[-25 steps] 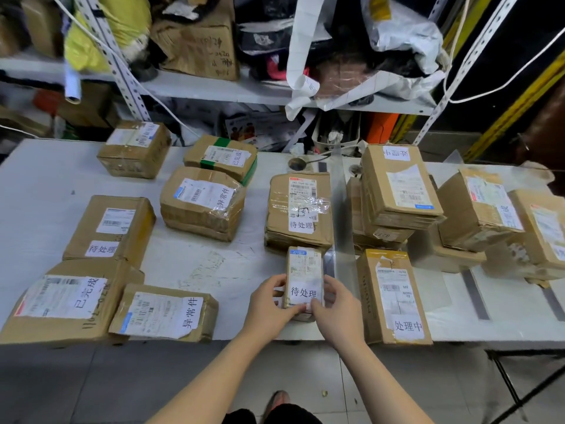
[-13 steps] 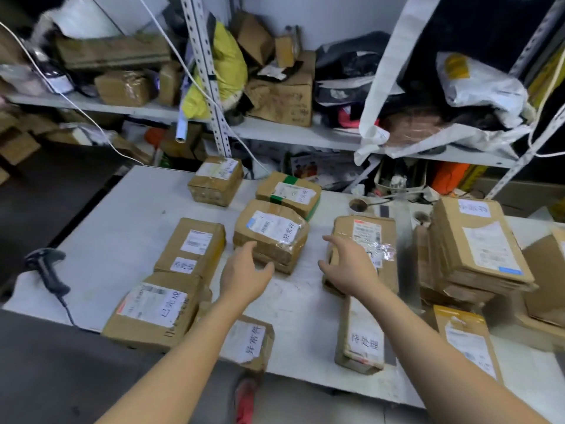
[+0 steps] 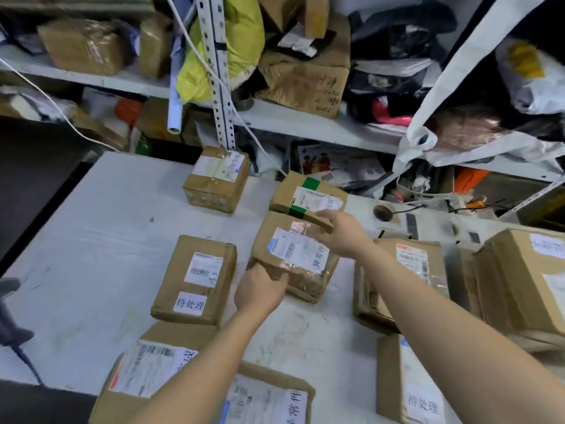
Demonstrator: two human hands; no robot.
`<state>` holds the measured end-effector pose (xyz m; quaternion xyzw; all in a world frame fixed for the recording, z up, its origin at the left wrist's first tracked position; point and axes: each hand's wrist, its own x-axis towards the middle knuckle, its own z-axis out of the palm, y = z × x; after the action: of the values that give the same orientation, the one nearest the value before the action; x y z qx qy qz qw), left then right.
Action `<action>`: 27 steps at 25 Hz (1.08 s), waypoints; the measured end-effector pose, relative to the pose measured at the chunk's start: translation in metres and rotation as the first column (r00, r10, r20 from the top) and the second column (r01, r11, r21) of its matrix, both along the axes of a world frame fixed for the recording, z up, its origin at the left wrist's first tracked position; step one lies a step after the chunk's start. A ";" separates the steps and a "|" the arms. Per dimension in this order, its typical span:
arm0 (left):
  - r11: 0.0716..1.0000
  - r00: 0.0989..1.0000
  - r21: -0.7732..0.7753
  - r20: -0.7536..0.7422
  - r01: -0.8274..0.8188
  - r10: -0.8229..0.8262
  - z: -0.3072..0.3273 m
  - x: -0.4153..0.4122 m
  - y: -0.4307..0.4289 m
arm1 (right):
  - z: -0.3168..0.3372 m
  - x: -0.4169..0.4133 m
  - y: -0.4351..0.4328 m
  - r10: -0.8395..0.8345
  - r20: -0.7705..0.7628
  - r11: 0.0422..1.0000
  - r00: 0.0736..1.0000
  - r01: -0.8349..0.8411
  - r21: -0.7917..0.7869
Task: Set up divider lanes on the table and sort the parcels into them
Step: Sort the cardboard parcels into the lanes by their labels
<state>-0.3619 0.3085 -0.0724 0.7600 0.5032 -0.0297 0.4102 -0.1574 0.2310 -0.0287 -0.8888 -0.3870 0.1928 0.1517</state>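
Note:
A taped brown parcel (image 3: 301, 258) with a white shipping label lies mid-table on the white table (image 3: 91, 240). My left hand (image 3: 260, 289) grips its near left corner. My right hand (image 3: 342, 234) grips its far right edge, where it meets a green-taped parcel (image 3: 305, 194) behind it. Left of it lies a flat parcel (image 3: 195, 280) with a handwritten label. Two more labelled parcels (image 3: 153, 368) (image 3: 269, 399) sit at the near edge under my left arm. A narrow parcel (image 3: 409, 384) lies at the near right.
A small box (image 3: 215, 179) stands at the back of the table. Stacked parcels (image 3: 519, 283) crowd the right side. A handheld scanner (image 3: 9, 319) rests at the left edge. Behind the table, shelves (image 3: 305, 120) hold boxes and bags.
Both hands left the narrow parcel at the near edge, reached forward and left, and closed on the taped parcel in the middle. The camera swung left and closer.

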 end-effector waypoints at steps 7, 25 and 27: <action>0.986 0.989 -0.160 0.134 -0.042 0.064 -0.022 0.006 0.010 | -0.032 0.001 0.010 -0.080 -0.081 0.997 0.994 0.078 -0.027; 0.857 0.846 -0.515 0.451 -0.014 0.284 -0.017 -0.023 0.024 | -0.022 -0.065 -0.029 -0.279 -0.500 0.814 0.820 0.478 0.330; 0.877 0.826 -0.480 0.500 0.013 0.261 0.003 -0.019 0.025 | -0.005 -0.068 -0.040 -0.269 -0.522 0.769 0.809 0.507 0.389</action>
<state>-0.3806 0.3330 -0.0691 0.5801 0.3915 0.0984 0.7075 -0.2251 0.1905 -0.0341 -0.8107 -0.1816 0.2407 0.5019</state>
